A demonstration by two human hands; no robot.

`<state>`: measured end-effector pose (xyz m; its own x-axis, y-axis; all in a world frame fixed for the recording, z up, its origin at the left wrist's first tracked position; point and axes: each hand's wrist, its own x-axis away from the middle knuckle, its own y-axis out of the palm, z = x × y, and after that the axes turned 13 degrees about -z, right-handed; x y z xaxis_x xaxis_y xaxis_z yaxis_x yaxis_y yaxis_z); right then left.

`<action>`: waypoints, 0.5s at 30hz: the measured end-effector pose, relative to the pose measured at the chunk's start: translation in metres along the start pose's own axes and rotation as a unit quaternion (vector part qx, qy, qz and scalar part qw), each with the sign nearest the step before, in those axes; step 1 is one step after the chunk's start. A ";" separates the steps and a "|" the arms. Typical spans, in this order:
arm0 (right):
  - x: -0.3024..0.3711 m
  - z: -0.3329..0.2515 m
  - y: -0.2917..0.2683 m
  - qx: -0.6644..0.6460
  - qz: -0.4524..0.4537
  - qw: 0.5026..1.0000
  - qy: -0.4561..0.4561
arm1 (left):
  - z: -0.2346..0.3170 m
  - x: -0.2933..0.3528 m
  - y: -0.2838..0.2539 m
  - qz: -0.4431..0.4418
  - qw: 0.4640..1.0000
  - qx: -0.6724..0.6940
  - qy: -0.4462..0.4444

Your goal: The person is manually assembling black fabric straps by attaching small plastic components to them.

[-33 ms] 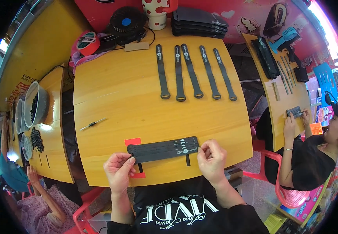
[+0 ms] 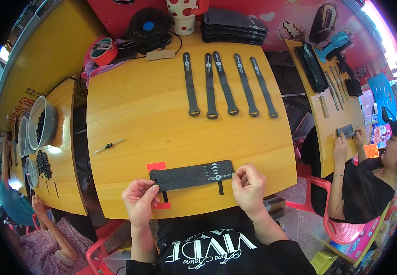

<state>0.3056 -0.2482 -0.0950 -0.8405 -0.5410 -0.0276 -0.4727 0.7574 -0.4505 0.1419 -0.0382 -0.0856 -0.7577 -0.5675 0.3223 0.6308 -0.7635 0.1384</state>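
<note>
A fanned stack of black hook-and-loop straps (image 2: 187,178) with pale printing lies near the front edge of the wooden table (image 2: 138,114). My left hand (image 2: 141,199) pinches its left end between thumb and fingers. At the right end, my right hand (image 2: 249,187) is closed with thumb and forefinger on the stack's corner. Beneath the stack a narrow black strip (image 2: 221,188) pokes out near the right hand, and another (image 2: 165,197) near the left. Red tape (image 2: 156,166) shows behind and in front of the stack's left part.
Several loose black straps (image 2: 211,87) lie spread at the far side. Behind them are more stacked straps (image 2: 233,27), a spotted cup (image 2: 182,20), a black fan (image 2: 150,27) and a tape roll (image 2: 103,52). A thin pen-like tool (image 2: 109,145) lies left. People sit at side tables.
</note>
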 end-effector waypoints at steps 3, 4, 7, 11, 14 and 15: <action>-0.002 -0.002 0.000 0.004 -0.002 1.000 -0.006 | 0.001 0.002 0.000 0.003 1.000 -0.005 0.008; -0.002 -0.001 0.002 0.008 0.001 1.000 -0.009 | 0.001 0.004 0.000 0.010 1.000 -0.008 0.011; 0.004 -0.003 -0.003 0.030 -0.005 1.000 -0.007 | -0.003 0.010 0.007 0.037 0.999 -0.018 0.023; 0.006 0.006 -0.006 0.038 -0.021 0.998 0.038 | -0.006 0.008 0.013 0.051 0.973 -0.189 0.126; 0.002 0.006 -0.004 0.021 -0.026 0.998 0.046 | -0.003 0.002 0.011 0.056 0.959 -0.238 0.143; 0.001 0.007 -0.003 0.029 -0.022 0.999 0.041 | -0.005 0.002 0.010 0.060 0.963 -0.228 0.132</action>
<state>0.3085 -0.2534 -0.1002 -0.8391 -0.5401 0.0647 -0.4955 0.7096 -0.5009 0.1461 -0.0482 -0.0883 -0.7382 -0.6725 0.0538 0.6227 -0.7099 -0.3289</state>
